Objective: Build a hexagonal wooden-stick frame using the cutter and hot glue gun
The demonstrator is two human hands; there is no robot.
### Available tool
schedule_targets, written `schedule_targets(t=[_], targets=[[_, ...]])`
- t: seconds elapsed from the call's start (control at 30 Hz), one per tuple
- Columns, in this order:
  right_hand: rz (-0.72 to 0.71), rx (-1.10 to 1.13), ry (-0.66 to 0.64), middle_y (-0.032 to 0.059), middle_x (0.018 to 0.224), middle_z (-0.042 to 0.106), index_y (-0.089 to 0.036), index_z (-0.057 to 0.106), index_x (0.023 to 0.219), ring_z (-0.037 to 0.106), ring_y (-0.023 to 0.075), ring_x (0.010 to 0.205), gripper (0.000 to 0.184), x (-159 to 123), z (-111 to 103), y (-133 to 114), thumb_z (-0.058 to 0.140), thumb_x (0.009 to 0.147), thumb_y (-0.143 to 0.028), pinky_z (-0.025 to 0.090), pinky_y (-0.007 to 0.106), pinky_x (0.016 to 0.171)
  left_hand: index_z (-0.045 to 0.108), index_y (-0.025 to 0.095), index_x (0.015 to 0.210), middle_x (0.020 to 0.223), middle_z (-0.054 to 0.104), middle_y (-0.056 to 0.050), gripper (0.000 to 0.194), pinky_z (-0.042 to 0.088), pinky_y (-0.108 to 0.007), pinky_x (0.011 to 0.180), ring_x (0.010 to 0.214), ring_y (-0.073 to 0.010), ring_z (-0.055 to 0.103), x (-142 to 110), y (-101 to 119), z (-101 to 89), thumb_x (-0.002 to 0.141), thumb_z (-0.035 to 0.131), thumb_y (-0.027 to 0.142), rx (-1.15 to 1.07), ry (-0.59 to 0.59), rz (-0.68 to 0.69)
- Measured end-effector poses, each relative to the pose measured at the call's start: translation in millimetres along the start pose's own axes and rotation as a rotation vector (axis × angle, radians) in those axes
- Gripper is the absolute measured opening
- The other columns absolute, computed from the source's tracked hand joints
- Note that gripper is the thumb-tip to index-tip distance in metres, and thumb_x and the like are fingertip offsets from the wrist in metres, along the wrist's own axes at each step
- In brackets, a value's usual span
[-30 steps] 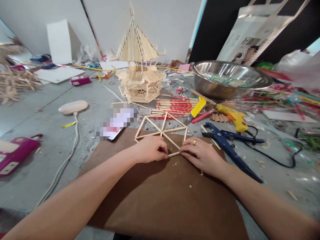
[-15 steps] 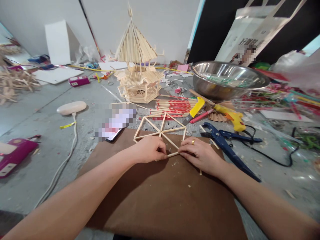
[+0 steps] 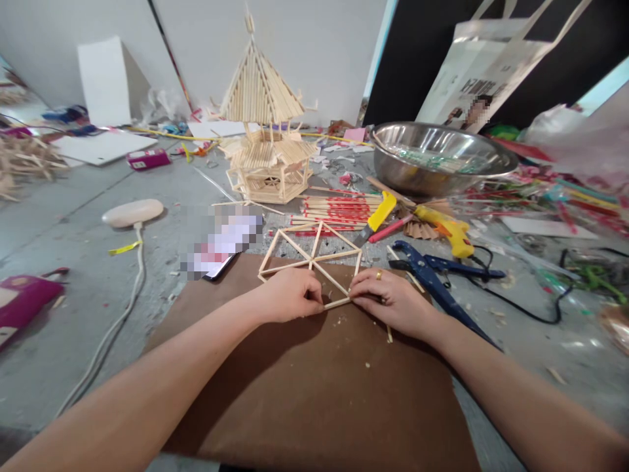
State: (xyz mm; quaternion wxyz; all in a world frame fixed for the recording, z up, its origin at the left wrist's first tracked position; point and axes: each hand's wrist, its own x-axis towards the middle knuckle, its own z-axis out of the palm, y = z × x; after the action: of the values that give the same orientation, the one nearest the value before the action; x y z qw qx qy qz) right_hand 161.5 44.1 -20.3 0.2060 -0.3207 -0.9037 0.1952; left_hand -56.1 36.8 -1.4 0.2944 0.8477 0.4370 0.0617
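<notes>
A hexagonal frame of thin wooden sticks [image 3: 330, 275], with spokes meeting at its middle, lies on a brown board [image 3: 304, 380]. My left hand [image 3: 295, 295] pinches the near edge stick at its left part, hiding that corner of the frame. At the near right corner, my right hand [image 3: 388, 295], with a ring on one finger, has its fingertips closed on the frame where a spoke meets the edge. A short loose stick [image 3: 390, 334] shows just below the right hand.
Behind the frame stand a stick-built pavilion [image 3: 268, 164] and several red-marked sticks [image 3: 339, 210]. Right of them are a yellow-handled knife [image 3: 382, 211], a yellow glue gun [image 3: 447, 229], blue cutters [image 3: 437, 282] and a metal bowl [image 3: 442, 157]. A phone [image 3: 221, 246] lies left.
The whole view has shifted slightly, so things appear a little further left. Both hands keep the same grip on the stick frame.
</notes>
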Motion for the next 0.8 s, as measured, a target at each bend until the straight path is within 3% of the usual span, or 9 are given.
schedule_targets(t=[0.3, 0.8], targets=[[-0.064, -0.142, 0.003, 0.0027, 0.083, 0.059, -0.02, 0.061, 0.078, 0.052, 0.013, 0.083, 0.015, 3.1, 1.4, -4.4, 0.046, 0.078, -0.018, 0.042, 0.025, 0.073, 0.062, 0.018, 0.063, 0.068, 0.055, 0.002, 0.013, 0.036, -0.02, 0.061, 0.065, -0.0093, 0.05, 0.0, -0.6, 1.7, 0.067, 0.054, 0.026, 0.005, 0.013, -0.004], [-0.092, -0.198, -0.028, 0.0035, 0.087, 0.06, -0.02, 0.062, 0.08, 0.052, 0.0142, 0.084, 0.017, 1.7, 1.4, -3.5, 0.045, 0.078, -0.019, 0.042, 0.027, 0.073, 0.064, 0.019, 0.065, 0.067, 0.054, 0.002, 0.013, 0.036, -0.02, 0.06, 0.064, -0.009, 0.049, 0.3, -0.7, 1.0, 0.068, 0.053, 0.026, 0.013, 0.005, -0.002]])
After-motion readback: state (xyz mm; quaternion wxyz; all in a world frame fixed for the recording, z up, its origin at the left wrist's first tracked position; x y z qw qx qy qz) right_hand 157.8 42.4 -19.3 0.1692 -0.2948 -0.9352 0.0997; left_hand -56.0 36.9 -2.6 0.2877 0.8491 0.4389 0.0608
